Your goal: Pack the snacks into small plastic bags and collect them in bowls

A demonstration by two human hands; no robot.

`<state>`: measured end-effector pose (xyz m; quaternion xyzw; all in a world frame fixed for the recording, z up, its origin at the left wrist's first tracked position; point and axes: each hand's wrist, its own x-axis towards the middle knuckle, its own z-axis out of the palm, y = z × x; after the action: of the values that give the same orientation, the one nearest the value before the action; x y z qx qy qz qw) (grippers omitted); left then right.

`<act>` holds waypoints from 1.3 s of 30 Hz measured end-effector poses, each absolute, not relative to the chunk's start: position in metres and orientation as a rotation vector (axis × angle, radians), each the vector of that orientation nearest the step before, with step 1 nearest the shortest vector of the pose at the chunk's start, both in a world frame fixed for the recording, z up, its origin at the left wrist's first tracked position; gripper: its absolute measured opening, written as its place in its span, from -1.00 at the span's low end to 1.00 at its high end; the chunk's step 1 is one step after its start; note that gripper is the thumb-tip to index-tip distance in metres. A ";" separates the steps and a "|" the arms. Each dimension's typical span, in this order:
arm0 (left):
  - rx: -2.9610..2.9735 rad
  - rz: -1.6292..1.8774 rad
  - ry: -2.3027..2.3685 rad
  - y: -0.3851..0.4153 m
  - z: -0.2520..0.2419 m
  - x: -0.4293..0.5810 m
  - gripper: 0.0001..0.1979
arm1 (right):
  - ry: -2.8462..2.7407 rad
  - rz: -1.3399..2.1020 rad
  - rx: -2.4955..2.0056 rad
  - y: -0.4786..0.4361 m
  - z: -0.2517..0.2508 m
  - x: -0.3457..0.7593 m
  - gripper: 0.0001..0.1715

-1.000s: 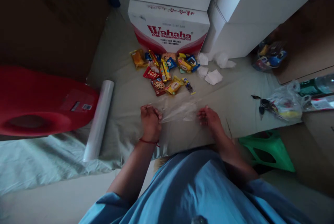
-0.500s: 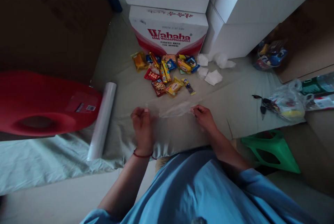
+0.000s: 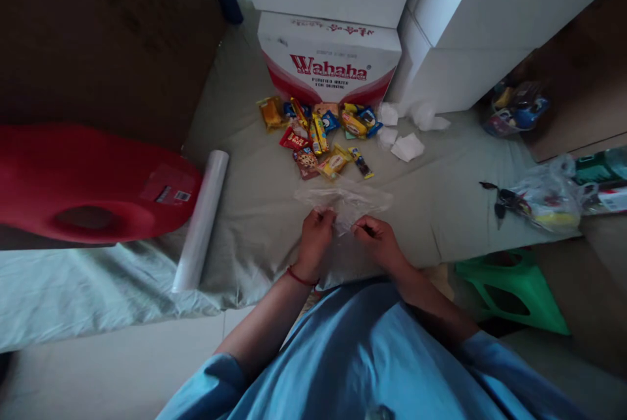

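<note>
A thin clear plastic bag (image 3: pixel 345 201) spreads between my two hands, just above the cloth-covered surface. My left hand (image 3: pixel 316 237), with a red cord at the wrist, pinches its near left edge. On the other side my right hand (image 3: pixel 377 237) pinches the bag with thumb and forefinger. Beyond the bag lies a pile of wrapped snacks. Nearest are a yellow snack packet (image 3: pixel 334 162), a brown cookie packet (image 3: pixel 306 162) and a small blue-and-yellow stick packet (image 3: pixel 361 162). Behind them sit a red packet (image 3: pixel 294 139) and an orange packet (image 3: pixel 271 113).
White crumpled tissues (image 3: pixel 407 147) lie right of the snacks. A Wahaha carton (image 3: pixel 330 61) stands behind them. A plastic film roll (image 3: pixel 200 221) and a red container (image 3: pixel 98 185) are at left. Sunglasses (image 3: pixel 507 198) and a filled plastic bag (image 3: pixel 548 194) lie right, above a green stool (image 3: pixel 514 292).
My left hand has moved right, close to my right hand, and now pinches the plastic bag. The bag has spread out ahead of my fingers. The view has shifted slightly.
</note>
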<state>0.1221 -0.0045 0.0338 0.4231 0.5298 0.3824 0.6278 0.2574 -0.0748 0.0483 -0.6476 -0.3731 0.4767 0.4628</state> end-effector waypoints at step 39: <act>2.451 -0.372 1.207 -0.009 0.080 0.085 -0.56 | -1.071 1.336 -1.767 -0.094 0.027 0.408 -0.41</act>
<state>0.0854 -0.0094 0.0804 0.8726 0.4296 -0.1325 0.1908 0.4079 -0.0936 0.0269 -0.6770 -0.4101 0.5118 0.3339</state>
